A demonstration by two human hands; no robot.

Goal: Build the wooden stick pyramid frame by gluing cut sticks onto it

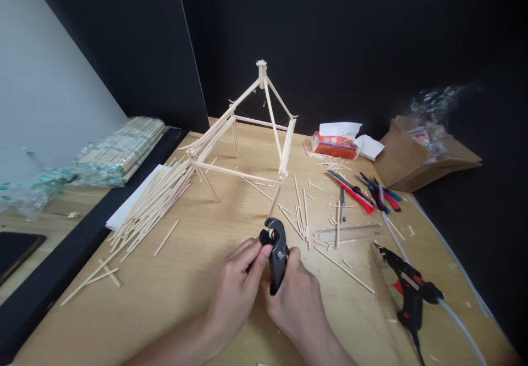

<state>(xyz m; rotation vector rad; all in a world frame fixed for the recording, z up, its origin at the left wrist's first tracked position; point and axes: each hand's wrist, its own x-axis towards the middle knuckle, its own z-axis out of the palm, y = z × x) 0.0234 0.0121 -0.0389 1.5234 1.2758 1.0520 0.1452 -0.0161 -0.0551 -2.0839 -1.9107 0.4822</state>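
My right hand (pixel 299 294) is wrapped around the handle of a dark grey hand cutter (pixel 280 253) with a curved, hooked jaw. The thumb and fingers of my left hand (pixel 237 283) pinch a small black part at the jaw's mouth. A pale bit shows within the jaw, too small to name. Just beyond my hands stands a frame of wooden sticks (pixel 237 175), with legs, a four-sided upper ring and sloping sticks meeting at a peak. Its near right leg ends close behind the cutter. What lies inside my left palm is hidden.
Loose wooden sticks (pixel 154 206) are piled on white paper at left, near bagged sticks (pixel 127 146). Cut pieces litter the right side, around a ruler (pixel 350 233), a red utility knife (pixel 352 190) and pliers (pixel 379 193). A glue gun (pixel 410 289), tissue pack (pixel 334 145) and paper bag (pixel 412 162) stand right.
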